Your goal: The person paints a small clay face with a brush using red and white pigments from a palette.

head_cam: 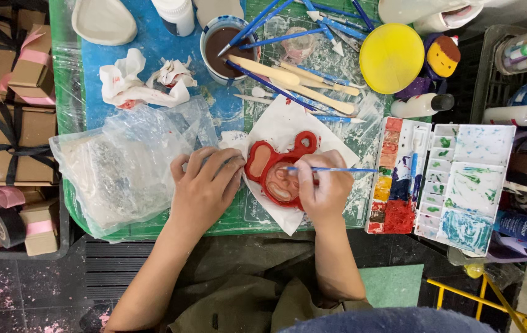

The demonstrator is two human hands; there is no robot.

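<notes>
You are sitting at a craft or painting workshop table. A green cutting mat [248, 213] covers the top, scattered with blue-handled brushes [288, 24] and wooden modelling tools [294, 83]. A cup of brown rinse water [226, 46], an open paint palette box [439, 179], paint-stained tissues [137, 83] and ribboned cardboard gift boxes [20, 132] show a place for making hand-painted pieces.

Glossy red-painted plaster figure [279, 169]; crinkled clear plastic bag [121, 166]

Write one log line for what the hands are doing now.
right hand: holds brush | left hand: steadies red figure | figure on white paper | palette beside
</notes>
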